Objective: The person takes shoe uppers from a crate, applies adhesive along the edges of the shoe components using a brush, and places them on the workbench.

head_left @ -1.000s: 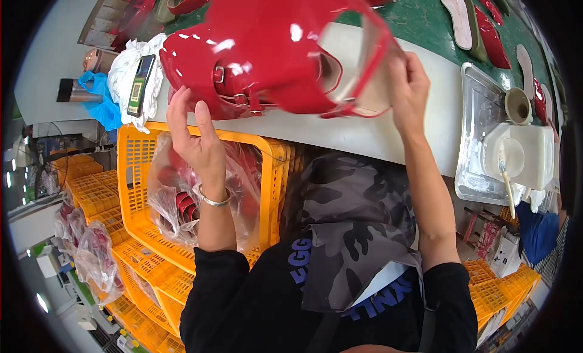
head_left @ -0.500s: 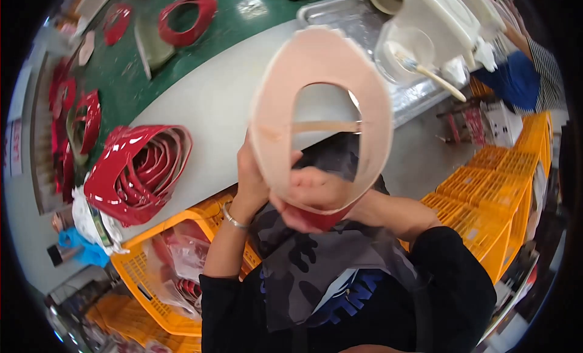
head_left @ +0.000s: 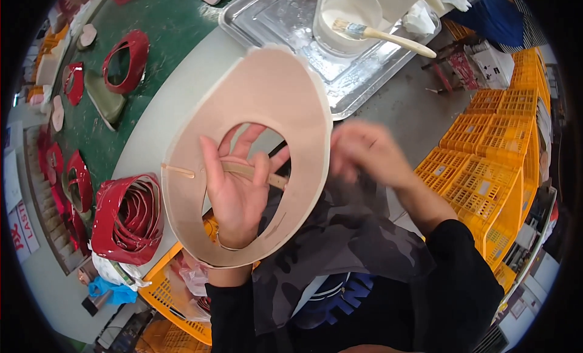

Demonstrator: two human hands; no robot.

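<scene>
A shoe upper (head_left: 267, 86), pale pink lining toward me, is held up in front of my body. Its large opening frames my left hand (head_left: 240, 195), which reaches through with the palm showing and the fingers curled around a narrow beige strap (head_left: 273, 178). A short tan strip (head_left: 178, 170) lies on the lining at the left. Just off the upper's right edge is my right hand (head_left: 367, 152), smeared by motion; whether its fingers hold anything is unclear. Left of the upper, a nested stack of glossy red shoe uppers (head_left: 129, 219) rests on the pale work surface.
On a metal tray (head_left: 349, 104) stands a white tub (head_left: 328, 37) with a brush (head_left: 388, 38) across it. Red uppers (head_left: 126, 61) and a green piece (head_left: 103, 98) lie on the green tabletop (head_left: 164, 43). Yellow crates (head_left: 480, 165) stand right, another crate (head_left: 164, 295) lower left.
The upper has moved left and tilted, and my left hand now comes through its opening. My right hand has left the upper's lower end and moved up to its right side.
</scene>
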